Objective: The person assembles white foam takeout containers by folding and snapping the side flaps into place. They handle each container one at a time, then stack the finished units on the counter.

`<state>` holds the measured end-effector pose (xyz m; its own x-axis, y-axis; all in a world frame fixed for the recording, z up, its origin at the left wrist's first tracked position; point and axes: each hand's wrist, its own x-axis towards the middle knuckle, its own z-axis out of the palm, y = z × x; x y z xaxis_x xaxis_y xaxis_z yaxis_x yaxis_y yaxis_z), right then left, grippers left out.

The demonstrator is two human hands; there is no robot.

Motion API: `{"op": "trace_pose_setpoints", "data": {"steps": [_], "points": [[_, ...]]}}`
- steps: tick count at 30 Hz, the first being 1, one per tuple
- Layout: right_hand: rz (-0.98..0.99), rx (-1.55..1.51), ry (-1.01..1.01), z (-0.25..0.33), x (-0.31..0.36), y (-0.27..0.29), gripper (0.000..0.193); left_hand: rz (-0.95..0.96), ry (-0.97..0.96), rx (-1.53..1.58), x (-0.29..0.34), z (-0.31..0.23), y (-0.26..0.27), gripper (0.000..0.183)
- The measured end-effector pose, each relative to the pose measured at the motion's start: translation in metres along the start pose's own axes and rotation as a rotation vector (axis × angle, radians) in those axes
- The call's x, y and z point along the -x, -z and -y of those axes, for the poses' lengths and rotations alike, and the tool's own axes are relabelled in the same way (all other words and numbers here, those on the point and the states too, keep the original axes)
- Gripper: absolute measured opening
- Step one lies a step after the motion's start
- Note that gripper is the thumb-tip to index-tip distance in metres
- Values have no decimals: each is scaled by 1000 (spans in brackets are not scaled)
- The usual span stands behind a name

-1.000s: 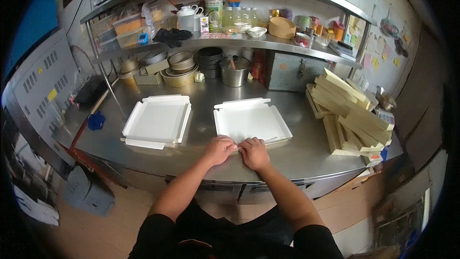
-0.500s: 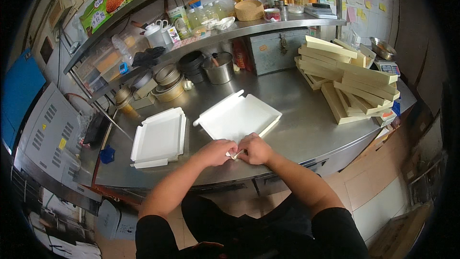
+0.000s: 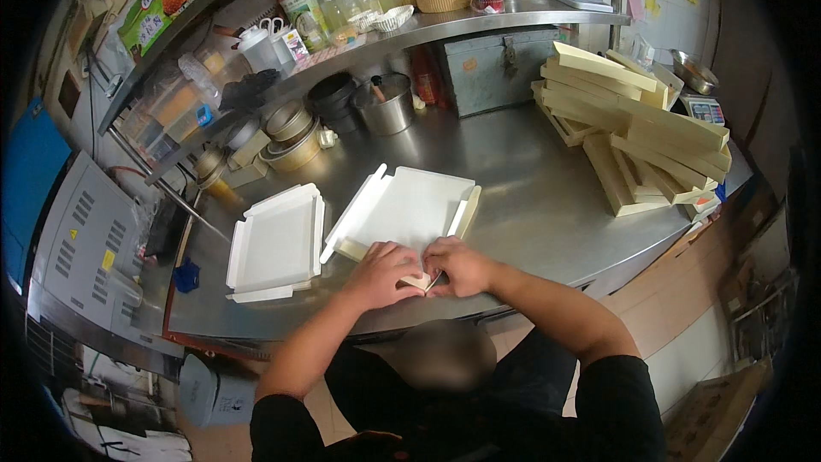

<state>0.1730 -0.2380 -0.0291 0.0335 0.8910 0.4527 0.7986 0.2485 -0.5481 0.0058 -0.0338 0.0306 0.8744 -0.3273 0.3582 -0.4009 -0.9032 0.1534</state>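
Observation:
A shallow white cardboard box [image 3: 406,210] with partly raised sides lies on the steel worktable, one corner pointing toward me. At that near corner my left hand [image 3: 385,275] pinches the folded cardboard flap from the left side. My right hand [image 3: 459,266] grips the same corner from the right, fingers and thumb closed on the card. The fingertips of both hands nearly meet there, and part of the fold is hidden under them. To the left lies another white cardboard tray [image 3: 275,239], flat on the table and touched by neither hand.
Cream folded boxes [image 3: 637,124] are piled loosely at the right. Behind stand a grey metal chest [image 3: 500,77], a steel pot [image 3: 385,107] and round baking tins [image 3: 291,141]. A loaded shelf [image 3: 479,24] runs above the table. A blue crumpled thing [image 3: 188,275] lies at the left edge.
The box between my hands has turned and shifted left, its right side now standing higher. Both hands stay at the near corner, with the left hand's fingers more spread over the flap.

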Motion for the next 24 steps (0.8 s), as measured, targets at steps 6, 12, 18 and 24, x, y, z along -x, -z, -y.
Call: {"op": "trace_pose_setpoints", "data": {"steps": [6, 12, 18, 24], "points": [[34, 60, -39, 14, -2, 5, 37, -70, 147, 211, 32, 9, -42, 30], [23, 17, -53, 14, 0, 4, 34, -157, 139, 180, 18, -5, -34, 37], [-11, -63, 83, 9, 2, 6, 27, -167, 96, 158, 31, -2, -40, 37], [-8, -24, 55, 12, 2, 3, 32, -119, 99, 180, 23, -12, -29, 36]]}}
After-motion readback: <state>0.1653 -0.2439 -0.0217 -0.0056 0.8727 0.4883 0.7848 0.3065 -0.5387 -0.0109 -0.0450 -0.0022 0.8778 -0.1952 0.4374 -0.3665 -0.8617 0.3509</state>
